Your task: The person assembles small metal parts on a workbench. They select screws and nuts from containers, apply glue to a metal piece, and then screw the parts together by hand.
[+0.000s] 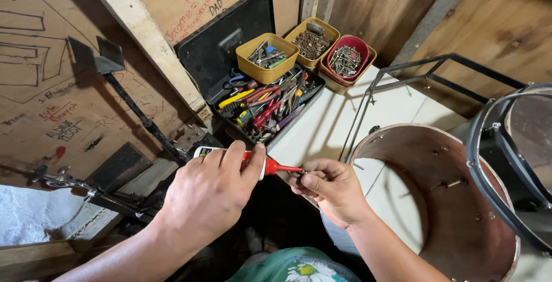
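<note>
One small glue tube, and that's the lot for packaging.

It lies level just off the near edge of the white counter, a white body with dark print and a red nozzle pointing right, gripped in the left hand; the nozzle tip meets the fingertips of the right hand. Handwritten red and black marks cover the board walls behind.

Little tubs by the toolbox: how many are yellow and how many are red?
Yellow tubs: 3 (one with mixed bits, one with dark screws, one under the red tub)
Red tubs: 1
Total: 4
</note>
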